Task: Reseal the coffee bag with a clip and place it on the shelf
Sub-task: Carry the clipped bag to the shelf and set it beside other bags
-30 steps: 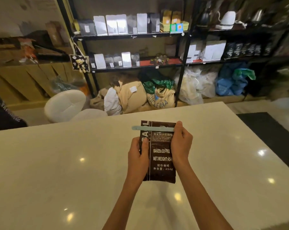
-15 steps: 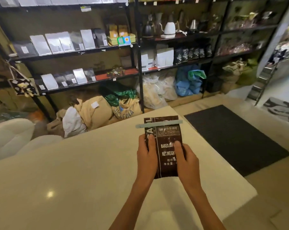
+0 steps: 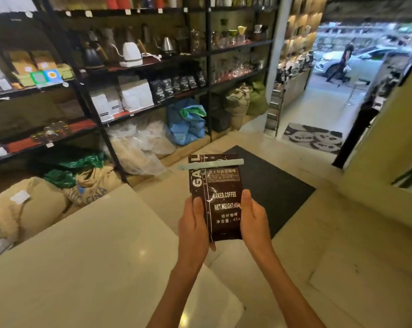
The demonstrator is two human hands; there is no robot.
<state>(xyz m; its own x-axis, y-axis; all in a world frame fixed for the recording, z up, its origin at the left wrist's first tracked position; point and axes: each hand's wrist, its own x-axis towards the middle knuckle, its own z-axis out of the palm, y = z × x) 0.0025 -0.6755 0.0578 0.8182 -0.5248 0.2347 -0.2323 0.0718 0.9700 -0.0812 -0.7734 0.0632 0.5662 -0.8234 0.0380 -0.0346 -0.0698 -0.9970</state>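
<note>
- Coffee bag (image 3: 220, 197): I hold the dark brown pouch upright in the air, near the middle of the view, beyond the far right corner of the pale tabletop (image 3: 86, 252) and over the floor.
- Clip (image 3: 210, 164): a pale green sealing bar lies across the bag just below its top edge, jutting out past both sides; the resealing step looks done.
- Left hand (image 3: 193, 229): closed on the bag's lower left edge, thumb on the printed front, fingers hidden behind.
- Right hand (image 3: 253, 220): closed on the lower right edge in the same way, thumb on the front.
- Shelf unit (image 3: 150, 65): black metal shelving stands far and to the left, well apart from the bag, carrying kettles, white pouches and a row of dark coffee bags (image 3: 176, 85).
- Progress: I judge the task about half complete. What remains is to carry the bag to the shelving and set it down; a free spot beside the similar dark bags looks fitting, though I cannot tell which shelf is meant.
</note>
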